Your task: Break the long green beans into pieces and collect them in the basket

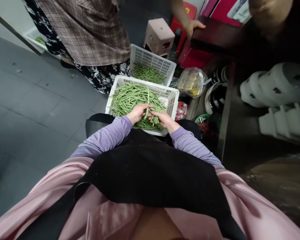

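A white plastic basket [174, 106] full of long green beans [130, 96] stands between my knees. Over its near part, my left hand [139, 112] pinches the end of a green bean that rises upright between the two hands. My right hand [164, 119], close beside it, is closed around a small bunch of beans [155, 118]. The fingertips of both hands nearly meet. Beans in the basket lie under and behind the hands, and the near rim is partly hidden by my black apron [152, 166].
Behind stands a second white basket [171, 68] with beans, then a pink stool [160, 33]. A person in a checked apron [90, 33] stands at the left; another person's hand [193, 28] rests on a dark tabletop. Bagged goods [192, 82] and a shelf with stacked white containers [272, 86] are at right.
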### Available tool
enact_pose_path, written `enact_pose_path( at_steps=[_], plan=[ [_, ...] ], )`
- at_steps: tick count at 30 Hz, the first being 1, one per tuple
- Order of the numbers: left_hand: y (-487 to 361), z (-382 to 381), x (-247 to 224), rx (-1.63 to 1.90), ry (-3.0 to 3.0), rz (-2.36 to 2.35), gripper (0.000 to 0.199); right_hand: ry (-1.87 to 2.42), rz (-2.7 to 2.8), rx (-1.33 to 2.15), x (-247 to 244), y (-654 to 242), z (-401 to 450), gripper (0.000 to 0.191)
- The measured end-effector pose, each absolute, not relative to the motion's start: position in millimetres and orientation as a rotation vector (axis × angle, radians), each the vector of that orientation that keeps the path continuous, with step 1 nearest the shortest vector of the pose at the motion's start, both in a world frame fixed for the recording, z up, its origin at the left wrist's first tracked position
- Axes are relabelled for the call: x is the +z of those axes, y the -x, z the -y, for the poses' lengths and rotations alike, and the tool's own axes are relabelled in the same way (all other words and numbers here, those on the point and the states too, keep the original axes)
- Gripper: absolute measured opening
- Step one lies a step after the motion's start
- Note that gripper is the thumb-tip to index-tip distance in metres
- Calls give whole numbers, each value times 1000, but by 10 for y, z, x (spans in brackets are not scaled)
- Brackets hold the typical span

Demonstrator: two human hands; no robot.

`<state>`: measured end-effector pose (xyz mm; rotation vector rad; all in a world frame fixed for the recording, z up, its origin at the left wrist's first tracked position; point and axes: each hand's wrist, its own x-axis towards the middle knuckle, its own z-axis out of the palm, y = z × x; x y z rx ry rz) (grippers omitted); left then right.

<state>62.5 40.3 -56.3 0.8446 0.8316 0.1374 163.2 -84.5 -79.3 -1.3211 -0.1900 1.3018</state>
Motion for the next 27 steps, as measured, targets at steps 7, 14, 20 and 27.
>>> enact_pose_path(
  at_steps=[7, 14, 20, 27],
  plan=[
    [-784, -226, -356, 124, -1016, -728, 23, 1213, 271, 1066, -582, -1681, 822, 39],
    [-530, -13, -252, -104, -1302, -704, 37, 1488, 365, 716, -635, -1887, 836, 32],
    [-653, 19, -326, -221, -1277, -942, 45, 1841, 751, 382, -591, -1850, 847, 20],
    [-667, -405, -352, -155, -1476, -902, 50, 1564, 846, 807, -515, -1965, 938, 30]
  ],
)
